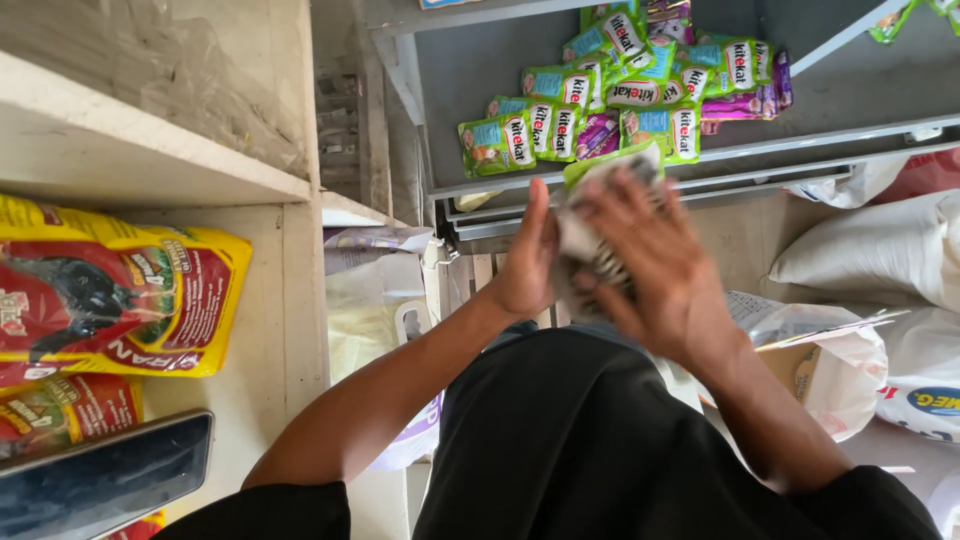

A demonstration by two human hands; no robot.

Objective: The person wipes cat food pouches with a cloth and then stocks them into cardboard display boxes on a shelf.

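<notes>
Both hands press together around a small stack of pet-food pouches [590, 245], the left hand [527, 255] flat against one edge and the right hand [655, 270] spread over the top, fingers splayed across the packets. The stack is held in the air above the person's lap, just short of the grey metal shelf [470, 90] where a loose heap of matching green and purple pouches [620, 90] already lies. Squaring the edges evenly between both palms, with pressure kept level so no pouch slides out, looks like the way to handle this bundle well. At left, a large yellow and red bag [110, 290] rests on a pale wooden shelf [150, 165], with a dark phone [100, 480] lying below it. White sacks [880, 255] are piled at right beside a cardboard box [810, 365].
</notes>
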